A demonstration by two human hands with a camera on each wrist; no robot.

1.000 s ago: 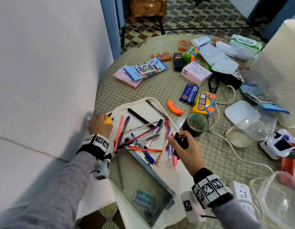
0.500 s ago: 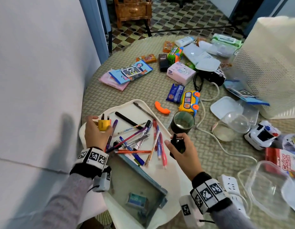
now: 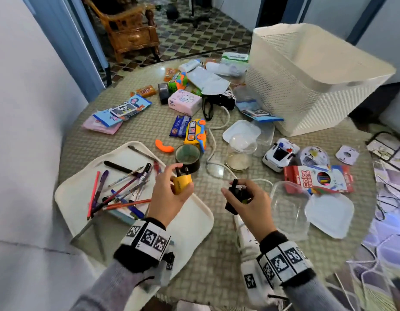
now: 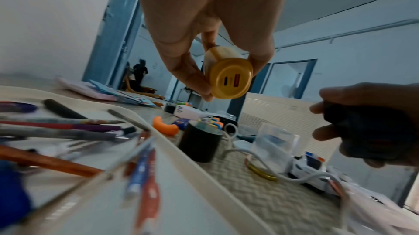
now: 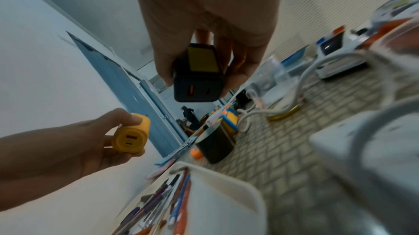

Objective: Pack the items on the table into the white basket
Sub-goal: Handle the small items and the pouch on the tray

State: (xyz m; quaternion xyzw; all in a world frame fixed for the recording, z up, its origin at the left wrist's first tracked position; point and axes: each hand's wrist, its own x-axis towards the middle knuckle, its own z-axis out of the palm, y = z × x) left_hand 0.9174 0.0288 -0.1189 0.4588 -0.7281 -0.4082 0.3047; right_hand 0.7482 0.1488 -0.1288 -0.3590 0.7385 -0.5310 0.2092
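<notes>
While my left hand [image 3: 170, 198] pinches a small round yellow plastic charger plug [image 3: 182, 183] between thumb and fingertips, prongs up, my right hand [image 3: 250, 205] curls round a boxy black charger plug with a yellow side panel [image 5: 199, 76]. Both are held in the air above the near edge of the round woven-pattern counter [image 3: 131, 131], close to each other but apart. From my left wrist, the yellow plug's flat end shows two ports.

Below my left hand lies a cream rectangular plastic tray [image 3: 194, 225] strewn with pens and coloured pencils [image 3: 122, 187]. Just past its far corner stands a dark roll of tape [image 3: 187, 158], with an orange curved toy piece [image 3: 164, 146] and a yellow toy bus [image 3: 194, 133] beside it. A white cable [image 3: 213, 151] winds across the middle of the counter, near a clear glass jar on its side [image 3: 240, 151].

The tall white mesh plastic basket [image 3: 306, 86] stands at the far right of the counter, well away from both hands. A white toy police car [image 3: 279, 153] and a red box of colour pencils [image 3: 318, 179] lie in front of it.
</notes>
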